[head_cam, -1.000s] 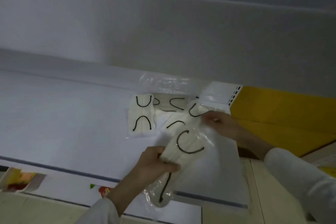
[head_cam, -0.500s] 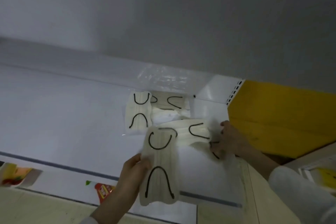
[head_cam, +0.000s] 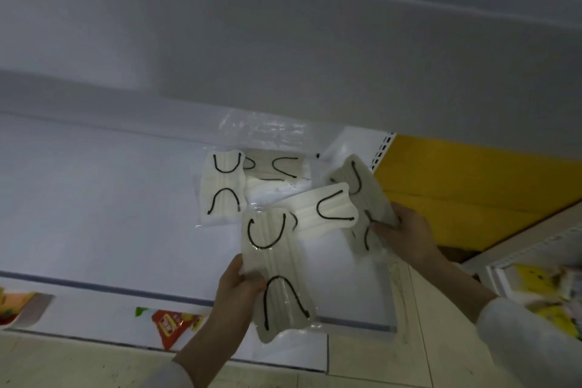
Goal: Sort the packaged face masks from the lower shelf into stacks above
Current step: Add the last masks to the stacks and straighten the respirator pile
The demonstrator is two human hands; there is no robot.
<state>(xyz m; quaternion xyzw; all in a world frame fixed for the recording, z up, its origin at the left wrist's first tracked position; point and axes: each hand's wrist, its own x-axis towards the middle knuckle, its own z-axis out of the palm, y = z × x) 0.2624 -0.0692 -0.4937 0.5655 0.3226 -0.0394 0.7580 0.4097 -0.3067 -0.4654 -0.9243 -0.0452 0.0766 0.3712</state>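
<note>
We see the fingers (head_cam: 252, 282) of the left hand (head_cam: 239, 287) pinching one packaged mask (head_cam: 277, 271) by its side edge. The right hand (head_cam: 406, 230) grips a greyer pack (head_cam: 368, 195) at its lower end — both are held over a loose mask (head_cam: 327, 208) on the white shelf (head_cam: 94, 198). We'd lay each flat and squared on the back-left pack (head_cam: 223, 189) — slick film probably slides.

Front mask (head_cam: 277, 264) was cream with vertical pleat lines, 2 black ear loops, clear wrapper. Right mask (head_cam: 362, 195) looked greyer beige, black loops. Shelf (head_cam: 94, 198) white, dark edge stripe. Side panel (head_cam: 456, 179) yellow. Packet (head_cam: 170, 324) red-orange.
</note>
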